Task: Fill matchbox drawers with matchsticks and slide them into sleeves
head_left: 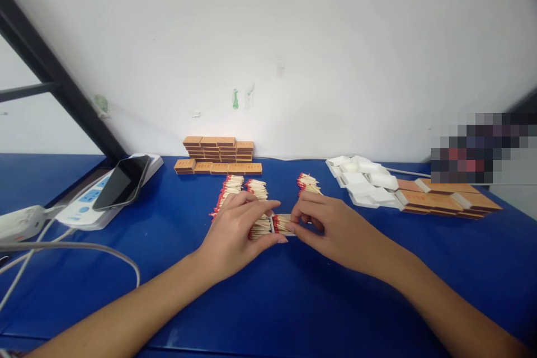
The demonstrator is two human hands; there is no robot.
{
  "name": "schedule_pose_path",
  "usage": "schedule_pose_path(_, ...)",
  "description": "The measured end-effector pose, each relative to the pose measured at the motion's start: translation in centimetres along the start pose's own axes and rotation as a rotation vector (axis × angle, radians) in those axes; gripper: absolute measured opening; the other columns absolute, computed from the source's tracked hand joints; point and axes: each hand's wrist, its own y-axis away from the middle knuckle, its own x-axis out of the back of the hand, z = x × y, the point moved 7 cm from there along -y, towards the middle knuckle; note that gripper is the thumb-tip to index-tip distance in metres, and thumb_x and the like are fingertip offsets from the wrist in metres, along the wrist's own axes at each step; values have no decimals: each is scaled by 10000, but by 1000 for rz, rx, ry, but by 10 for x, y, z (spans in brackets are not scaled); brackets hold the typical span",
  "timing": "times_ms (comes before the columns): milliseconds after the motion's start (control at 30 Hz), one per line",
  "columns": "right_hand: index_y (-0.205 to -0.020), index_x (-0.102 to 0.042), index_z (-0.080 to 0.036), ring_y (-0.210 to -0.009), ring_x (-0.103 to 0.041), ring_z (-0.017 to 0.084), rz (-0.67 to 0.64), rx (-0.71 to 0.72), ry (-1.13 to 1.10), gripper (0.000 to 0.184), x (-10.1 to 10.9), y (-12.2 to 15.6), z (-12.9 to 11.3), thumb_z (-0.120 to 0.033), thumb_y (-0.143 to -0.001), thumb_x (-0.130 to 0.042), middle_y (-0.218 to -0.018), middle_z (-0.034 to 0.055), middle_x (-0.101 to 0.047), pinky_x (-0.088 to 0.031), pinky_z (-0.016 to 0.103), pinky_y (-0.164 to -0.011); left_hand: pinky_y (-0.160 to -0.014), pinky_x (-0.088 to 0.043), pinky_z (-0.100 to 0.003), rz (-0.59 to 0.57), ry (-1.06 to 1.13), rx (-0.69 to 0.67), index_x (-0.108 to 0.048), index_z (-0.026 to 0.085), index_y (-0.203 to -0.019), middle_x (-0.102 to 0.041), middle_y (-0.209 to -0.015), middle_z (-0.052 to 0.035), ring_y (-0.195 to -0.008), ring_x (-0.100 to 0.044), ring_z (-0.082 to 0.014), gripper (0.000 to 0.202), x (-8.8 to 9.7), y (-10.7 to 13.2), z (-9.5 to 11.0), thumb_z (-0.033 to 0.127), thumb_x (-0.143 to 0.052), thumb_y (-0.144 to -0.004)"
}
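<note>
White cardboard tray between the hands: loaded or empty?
Loaded: red-headed wooden matchsticks lie inside the white cardboard tray. The right hand hides one end, so cannot tell if full.

Forearms (138, 302), left grip (235, 225), right grip (333, 229): all bare.

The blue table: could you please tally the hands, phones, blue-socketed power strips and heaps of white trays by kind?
Hands (left hand, right hand): 2
Phone: 1
Blue-socketed power strip: 1
Heap of white trays: 1
Total: 5
</note>
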Motion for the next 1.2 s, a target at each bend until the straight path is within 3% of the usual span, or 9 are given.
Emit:
schedule_pose_path(400, -895, -670, -223, -728, -577, 138, -12, -2, -91, 145, 2, 0, 1, -285, -1012, -611, -869, 16, -613, -441, 274, -644, -884, -507, -342, 46, -12, 10, -647, 180, -1314, -670, -1086, -43, -993, -588, -233, 570, 3, -1, -1, 272, -965, -850)
schedule_pose_path(600, -949, -700, -232, -710, -555, 134, 2, -38, -145, 131, 3, -1, 4, -286, -1018, -602, -849, 8, -600, -436, 274, -641, -910, -484, -348, 29, -13, 0, -643, 177, -1313, -670, -1096, -36, -1016, -584, -241, 657, 2, -1, 0, 237, -1011, -772)
schedule_pose_path(833, -951, -737, -238, -706, -558, 123, -64, -29, -261, 157, -4, -3, -2, -272, -1019, -599, -884, 13, -618, -448, 271, -639, -933, -477, -352, -5, -1, 6, -626, 182, -1329, -655, -1138, -37, -1050, -582, -237, 668, -1, 2, 1, 246, -1006, -784)
schedule_pose_path(1200, -945, -680, -231, -702, -557, 133, -36, -55, -137, 85, 0, -1, 7, -283, -991, -632, -846, 2, -609, -441, 275, -639, -932, -472, -338, 15, -1, 5, -638, 176, -1327, -647, -1120, -32, -1044, -585, -232, 674, 1, 1, 2, 229, -1010, -768)
